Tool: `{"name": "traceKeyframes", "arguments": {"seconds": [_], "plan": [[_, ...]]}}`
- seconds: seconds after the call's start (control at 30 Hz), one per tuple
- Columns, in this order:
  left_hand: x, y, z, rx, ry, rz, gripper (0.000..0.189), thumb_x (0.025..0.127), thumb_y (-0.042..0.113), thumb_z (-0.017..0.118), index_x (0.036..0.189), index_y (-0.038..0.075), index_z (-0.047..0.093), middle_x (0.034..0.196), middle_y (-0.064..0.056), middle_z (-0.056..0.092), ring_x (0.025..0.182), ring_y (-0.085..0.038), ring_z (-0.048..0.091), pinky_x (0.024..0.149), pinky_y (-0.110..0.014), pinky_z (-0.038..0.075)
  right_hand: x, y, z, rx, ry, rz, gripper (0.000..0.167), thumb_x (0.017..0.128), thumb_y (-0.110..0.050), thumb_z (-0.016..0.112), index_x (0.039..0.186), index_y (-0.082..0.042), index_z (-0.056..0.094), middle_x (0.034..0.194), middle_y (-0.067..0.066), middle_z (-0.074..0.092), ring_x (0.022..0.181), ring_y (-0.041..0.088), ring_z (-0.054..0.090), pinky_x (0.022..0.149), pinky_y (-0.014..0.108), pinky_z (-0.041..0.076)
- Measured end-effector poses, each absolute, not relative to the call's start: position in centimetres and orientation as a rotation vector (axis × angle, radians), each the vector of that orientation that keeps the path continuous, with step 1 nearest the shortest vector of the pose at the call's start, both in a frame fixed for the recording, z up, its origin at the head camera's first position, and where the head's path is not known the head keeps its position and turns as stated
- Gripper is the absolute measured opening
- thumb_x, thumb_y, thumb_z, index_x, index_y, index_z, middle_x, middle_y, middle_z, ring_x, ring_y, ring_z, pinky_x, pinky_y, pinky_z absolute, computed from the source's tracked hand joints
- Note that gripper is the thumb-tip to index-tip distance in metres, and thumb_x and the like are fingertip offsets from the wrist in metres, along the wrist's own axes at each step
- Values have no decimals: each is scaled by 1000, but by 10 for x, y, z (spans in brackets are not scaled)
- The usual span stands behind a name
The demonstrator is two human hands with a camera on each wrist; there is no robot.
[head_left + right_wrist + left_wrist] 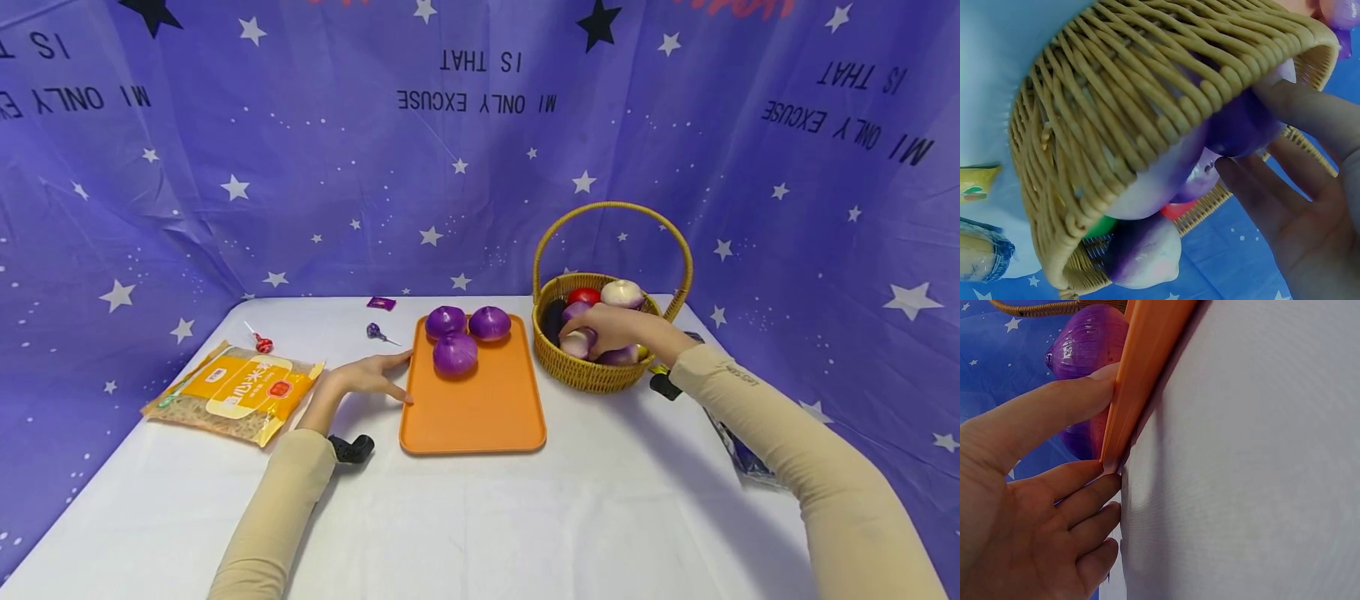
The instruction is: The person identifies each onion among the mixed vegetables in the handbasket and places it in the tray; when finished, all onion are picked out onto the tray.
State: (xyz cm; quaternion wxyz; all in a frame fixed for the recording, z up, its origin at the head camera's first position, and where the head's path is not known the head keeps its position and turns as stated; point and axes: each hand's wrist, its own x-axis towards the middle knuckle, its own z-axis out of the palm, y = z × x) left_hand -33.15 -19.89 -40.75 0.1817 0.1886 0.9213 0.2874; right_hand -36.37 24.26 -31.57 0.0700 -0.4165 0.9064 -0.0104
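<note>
While a purple onion [1244, 128] sits in the wicker basket [588, 377], pinched by the right hand [618, 326], a straight lift would likely best spare the neighbouring vegetables [622, 293]; the left hand [367, 375], loosely spread, touches the orange tray's [480, 417] edge, perhaps steadying it.

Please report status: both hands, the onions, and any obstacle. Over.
Left hand touching tray edge. Right hand gripping onion inside basket. Three purple onions on tray. Other vegetables crowd the grip.
</note>
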Motion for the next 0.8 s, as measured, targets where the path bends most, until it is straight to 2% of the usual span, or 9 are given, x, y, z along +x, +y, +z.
{"name": "traceKeyframes", "arguments": {"seconds": [0.17, 0.4, 0.53, 0.67, 0.8], "plan": [[-331, -198, -407, 518, 2598, 814, 99, 77, 41, 78, 154, 12, 22, 156, -18, 24, 142, -42, 19, 112, -61, 16, -359, 243, -305, -1225, 2741, -103, 53, 72, -4, 80, 123, -7, 64, 122, 11, 64, 107, 31, 58, 96, 48, 46], [-331, -198, -408, 520, 2595, 823, 100, 77, 41, 79, 154, 11, 23, 156, -19, 24, 142, -42, 19, 112, -61, 16, -356, 241, -288, -1268, 2805, -166, 53, 77, -4, 78, 127, -7, 62, 120, 9, 65, 105, 28, 60, 93, 45, 49], [-331, -199, -408, 536, 2595, 823, 100, 77, 40, 79, 154, 10, 23, 155, -19, 24, 142, -42, 19, 113, -60, 15, -353, 240, -281, -1259, 2850, -235, 53, 80, -4, 76, 130, -11, 61, 124, 8, 63, 110, 27, 57, 93, 45, 48], [-331, -200, -408, 549, 2602, 819, 101, 76, 41, 79, 154, 10, 22, 155, -20, 24, 142, -42, 19, 113, -60, 14, -348, 233, -274, -1316, 2849, -341, 53, 82, -7, 76, 132, -12, 59, 128, 8, 61, 106, 26, 56, 89, 45, 50], [-332, -199, -408, 550, 2603, 818, 101, 76, 41, 79, 154, 10, 22, 155, -20, 24, 142, -42, 19, 114, -59, 14, -343, 220, -272, -1419, 2838, -435, 54, 80, -6, 76, 132, -10, 60, 130, 9, 60, 116, 29, 55, 97, 47, 46]]}}
